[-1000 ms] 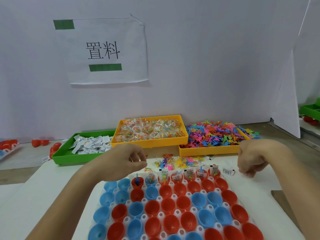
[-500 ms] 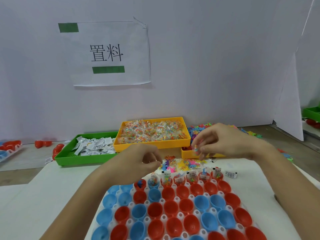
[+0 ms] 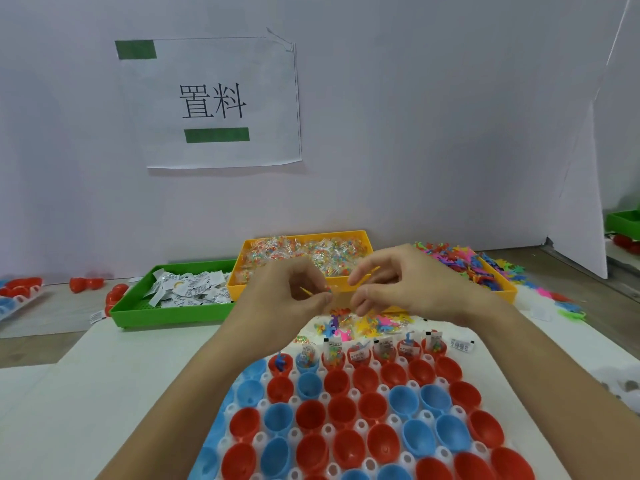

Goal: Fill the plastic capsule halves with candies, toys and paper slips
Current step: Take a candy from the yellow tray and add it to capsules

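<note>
We judge the main risk to be a drop: both hands hover above the loose pile of toys (image 3: 367, 323), not above any cup, so a piece that slips from these light pinches falls into the pile or skips over the filled back row (image 3: 374, 351) into a wrong cup. A second risk is tangling; the toys look thin and limbed, so two may come away together and one cup gets a double. A careless wrist could also knock the paper slips standing up in that back row, just below our fingers.

Our left hand (image 3: 287, 296) is curled, thumb and forefinger pinching a thin yellow-orange toy (image 3: 313, 292) that pokes out toward the right. Our right hand (image 3: 401, 289) is half closed; its fingers (image 3: 360, 277) pinch a small yellow piece (image 3: 372, 270) at the tips, though what it is we cannot tell. The two pinches sit close together, nearly touching.

The empty red and blue halves (image 3: 349, 420) lie in their white tray (image 3: 325, 396), below and nearer than our fingertips. The candy tray (image 3: 360, 287) lies just behind them, the slip tray (image 3: 173, 311) off to their left, and the toy tray (image 3: 502, 289) to their right.
</note>
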